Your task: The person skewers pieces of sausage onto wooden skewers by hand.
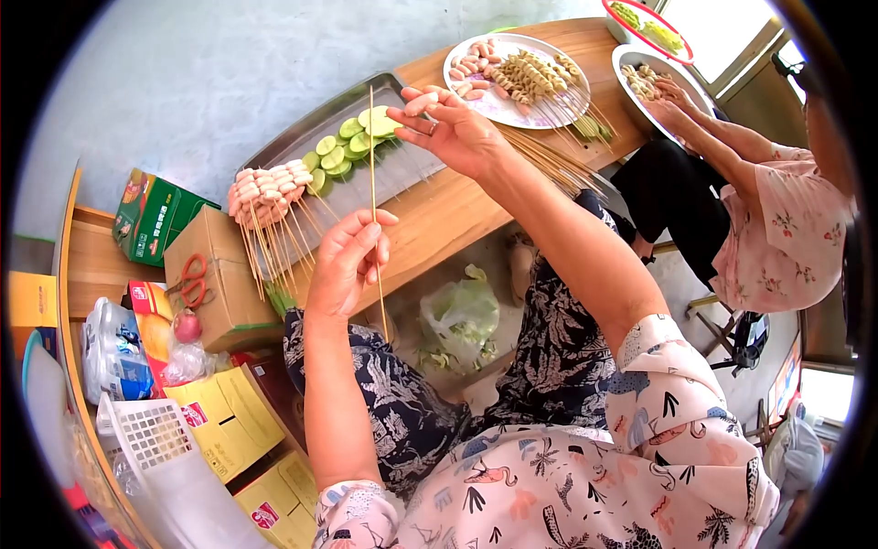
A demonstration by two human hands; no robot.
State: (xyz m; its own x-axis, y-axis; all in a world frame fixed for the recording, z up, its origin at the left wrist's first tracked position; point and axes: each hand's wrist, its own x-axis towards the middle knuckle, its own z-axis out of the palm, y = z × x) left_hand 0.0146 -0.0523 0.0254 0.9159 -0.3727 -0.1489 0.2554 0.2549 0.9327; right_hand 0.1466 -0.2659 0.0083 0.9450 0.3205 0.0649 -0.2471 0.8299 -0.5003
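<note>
A printed shirt (549, 485) fills the foreground as the left hand (352, 261) pinches a bare skewer (373, 165) and the right hand (453, 128) grips a pink sausage (422, 103) nearby; beyond, a metal tray (293, 146) bears skewered sausages (273, 188).

Count one held skewer (372, 165), one held sausage (421, 103), one tray (315, 119), one plate (535, 46), one bowl (674, 70), one red-rimmed basin (631, 34), one green box (157, 224), one pair of scissors (193, 281). Cannot count the overlapping cucumber slices (331, 157).

This looks like a food-preparation room: sausage skewers (267, 188) and vegetable slices (359, 142) share a metal tray (291, 139).
</note>
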